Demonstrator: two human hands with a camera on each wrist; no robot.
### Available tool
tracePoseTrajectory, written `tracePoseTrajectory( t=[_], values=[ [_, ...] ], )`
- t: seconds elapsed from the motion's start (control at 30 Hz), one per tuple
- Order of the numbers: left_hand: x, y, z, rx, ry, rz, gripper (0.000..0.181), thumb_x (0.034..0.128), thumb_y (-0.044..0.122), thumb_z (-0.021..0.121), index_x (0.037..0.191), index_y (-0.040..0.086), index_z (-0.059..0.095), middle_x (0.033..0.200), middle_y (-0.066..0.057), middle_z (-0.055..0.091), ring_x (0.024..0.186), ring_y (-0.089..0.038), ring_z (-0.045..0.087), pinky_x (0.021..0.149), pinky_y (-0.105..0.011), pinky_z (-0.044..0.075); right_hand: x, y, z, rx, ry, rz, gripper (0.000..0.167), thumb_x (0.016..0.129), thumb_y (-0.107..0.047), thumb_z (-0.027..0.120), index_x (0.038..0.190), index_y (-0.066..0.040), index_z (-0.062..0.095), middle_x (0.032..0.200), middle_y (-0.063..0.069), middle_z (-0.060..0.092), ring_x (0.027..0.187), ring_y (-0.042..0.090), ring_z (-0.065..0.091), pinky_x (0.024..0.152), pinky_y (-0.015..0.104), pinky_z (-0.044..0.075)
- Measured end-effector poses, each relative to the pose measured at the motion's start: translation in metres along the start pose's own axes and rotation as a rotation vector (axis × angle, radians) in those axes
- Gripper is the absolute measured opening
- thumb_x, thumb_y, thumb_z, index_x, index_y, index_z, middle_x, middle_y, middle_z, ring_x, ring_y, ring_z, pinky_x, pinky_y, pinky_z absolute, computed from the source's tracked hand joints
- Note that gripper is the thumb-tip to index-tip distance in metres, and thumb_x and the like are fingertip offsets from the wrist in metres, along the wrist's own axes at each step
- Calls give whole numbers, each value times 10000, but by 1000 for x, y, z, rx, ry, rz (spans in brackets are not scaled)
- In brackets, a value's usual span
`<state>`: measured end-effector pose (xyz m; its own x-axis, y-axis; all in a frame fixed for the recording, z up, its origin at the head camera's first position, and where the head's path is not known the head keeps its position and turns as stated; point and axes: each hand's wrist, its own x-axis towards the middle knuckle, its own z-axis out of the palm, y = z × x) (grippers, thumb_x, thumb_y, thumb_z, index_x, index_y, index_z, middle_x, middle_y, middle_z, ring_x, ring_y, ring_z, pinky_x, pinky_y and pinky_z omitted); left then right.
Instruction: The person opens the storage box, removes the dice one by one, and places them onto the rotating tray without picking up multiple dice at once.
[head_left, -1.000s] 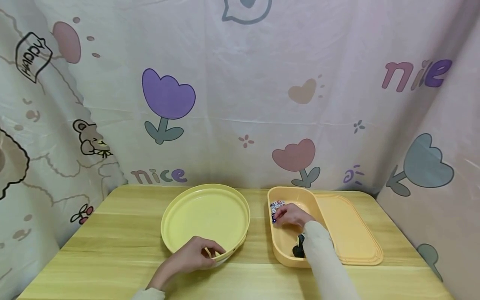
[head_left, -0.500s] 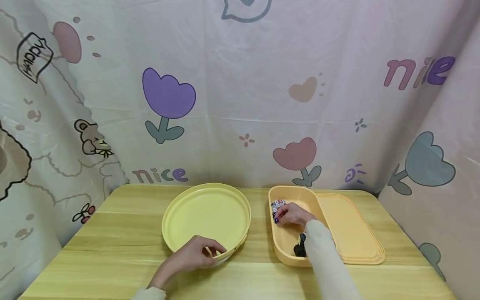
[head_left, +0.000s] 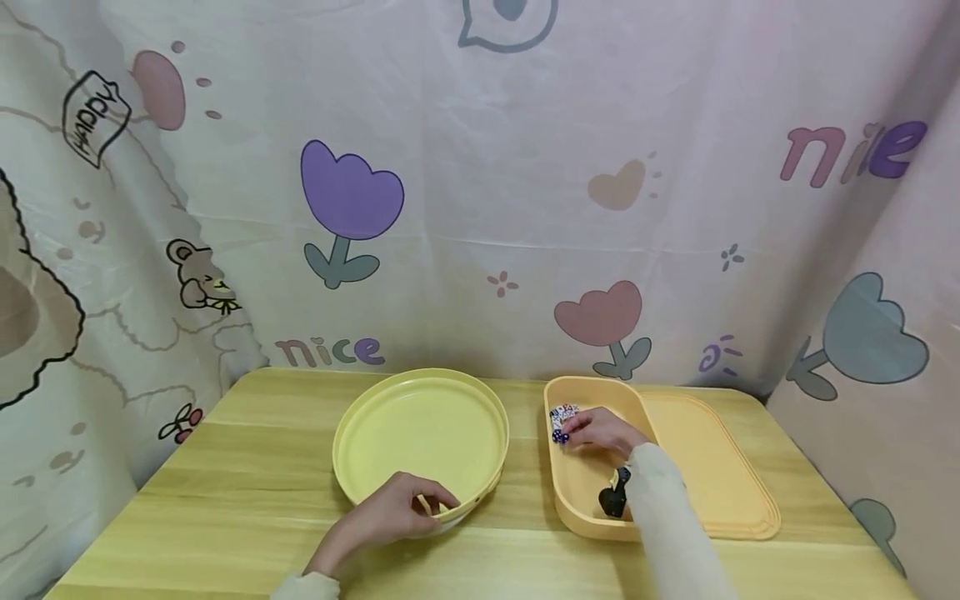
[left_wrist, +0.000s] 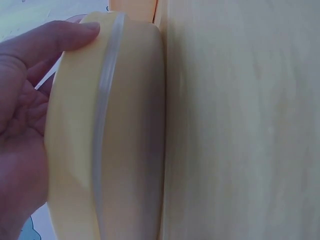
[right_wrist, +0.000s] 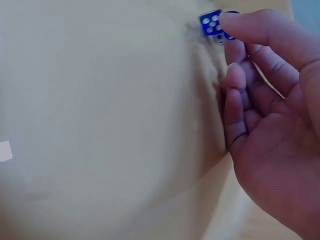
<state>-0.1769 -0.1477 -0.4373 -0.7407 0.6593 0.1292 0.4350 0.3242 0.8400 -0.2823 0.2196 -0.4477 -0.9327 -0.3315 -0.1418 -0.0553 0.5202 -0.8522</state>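
Note:
My left hand (head_left: 401, 508) grips the near rim of a round yellow tray-like container (head_left: 423, 433). In the left wrist view the thumb lies along the outside of its wall (left_wrist: 75, 125), with the fingers over the inner side. My right hand (head_left: 603, 432) reaches into a deep orange box (head_left: 562, 496). Thumb and forefinger pinch a blue die with white dots (right_wrist: 231, 35), mostly hidden behind the thumb. Right beside it is another blue die (right_wrist: 210, 23). White dice (head_left: 564, 412) cluster along the box's left wall, just beyond the fingertips.
A black object with a yellow part (head_left: 614, 497) lies in the near end of the box, partly hidden by the right sleeve. A flat orange lid (head_left: 708, 467) lies against the box's right side. A printed curtain (head_left: 480, 192) hangs behind the wooden table (head_left: 247, 483).
Scene shifts slightly rightward as the head camera moves. Blue dice show more clearly at my right fingertips, beside the white ones. My left hand keeps its grip on the rim.

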Motion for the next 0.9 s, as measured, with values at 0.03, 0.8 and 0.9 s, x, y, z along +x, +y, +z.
tracePoseTrajectory(
  t=[0.03,0.8,0.9],
  values=[
    [0,0,0,-2,-3,-2,209,795,-4,706,989,62,741,815,28,646,747,-40,564,657,-231,518,0,1,0,16,-3,2,225,769,-16,745,968,75,694,913,62,688,832,131,555,753,243,458],
    [0,3,-1,8,-7,-12,220,799,1,703,999,84,743,813,-19,648,735,-43,565,657,-231,517,-10,-48,-17,-82,209,-85,166,772,-44,733,923,20,703,850,34,681,797,130,582,743,278,465],
    [0,2,0,5,-8,-16,220,801,0,702,1000,85,743,812,-20,647,732,-42,565,657,-230,518,-15,-55,-17,-60,220,-94,168,783,-53,733,933,16,703,856,32,671,800,133,586,751,289,470]
  ],
)
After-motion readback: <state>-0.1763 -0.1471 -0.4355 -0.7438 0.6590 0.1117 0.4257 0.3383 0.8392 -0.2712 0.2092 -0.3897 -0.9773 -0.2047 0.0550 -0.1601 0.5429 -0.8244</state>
